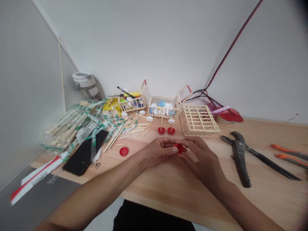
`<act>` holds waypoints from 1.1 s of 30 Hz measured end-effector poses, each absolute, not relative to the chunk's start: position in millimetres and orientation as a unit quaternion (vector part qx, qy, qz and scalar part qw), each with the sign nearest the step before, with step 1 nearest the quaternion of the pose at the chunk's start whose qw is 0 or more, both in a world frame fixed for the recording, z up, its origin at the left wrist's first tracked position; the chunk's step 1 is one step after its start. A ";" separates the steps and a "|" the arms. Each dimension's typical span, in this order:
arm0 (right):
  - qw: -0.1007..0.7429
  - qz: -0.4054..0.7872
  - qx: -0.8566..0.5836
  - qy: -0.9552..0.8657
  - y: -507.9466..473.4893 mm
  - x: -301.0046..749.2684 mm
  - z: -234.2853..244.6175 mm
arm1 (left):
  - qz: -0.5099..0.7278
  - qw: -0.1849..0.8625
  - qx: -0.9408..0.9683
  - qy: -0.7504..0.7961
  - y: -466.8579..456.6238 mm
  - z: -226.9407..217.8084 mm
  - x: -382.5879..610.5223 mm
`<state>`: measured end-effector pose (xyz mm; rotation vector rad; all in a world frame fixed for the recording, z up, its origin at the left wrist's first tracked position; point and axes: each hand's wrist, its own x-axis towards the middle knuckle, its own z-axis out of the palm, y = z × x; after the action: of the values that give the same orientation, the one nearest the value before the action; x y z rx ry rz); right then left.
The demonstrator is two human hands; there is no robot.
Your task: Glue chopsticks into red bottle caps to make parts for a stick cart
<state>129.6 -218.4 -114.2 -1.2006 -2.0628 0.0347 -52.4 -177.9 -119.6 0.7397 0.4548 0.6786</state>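
A red bottle cap is pinched between the thumb and fingers of my left hand, low over the table. My right hand has its fingers bent around the cap's other side; its fingertips touch or nearly touch it. Just beyond my hands stand red caps with sticks in them. Another red cap lies hollow side up to the left. Behind are a small stick cart with white wheels, holding blue and white caps, and a stick cage.
Wrapped chopsticks and a black phone crowd the left. Cut sticks lie mid-table. A second cart and a lidded cup stand behind. Black pliers and orange-handled pliers lie right.
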 end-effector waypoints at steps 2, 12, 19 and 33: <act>0.370 0.015 -0.465 -0.804 -219.4 130.1 -114.5 | 0.328 0.842 0.356 0.236 -179.1 -120.5 -51.5; 0.381 0.058 -0.504 -0.773 -216.5 128.1 -119.9 | 0.399 0.731 0.457 0.313 -175.9 -117.9 -50.5; 0.408 0.184 -0.489 -0.749 -215.9 123.7 -114.6 | 0.429 0.666 0.501 0.350 -182.0 -109.7 -42.0; 0.421 0.625 -0.453 -0.476 -212.8 132.6 -135.2 | 0.372 0.729 0.474 0.325 -185.4 -106.4 -52.7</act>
<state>132.6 -212.8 -135.2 -1.1358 -1.1920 1.5668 -52.7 -185.4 -106.4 1.0439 0.7151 0.8197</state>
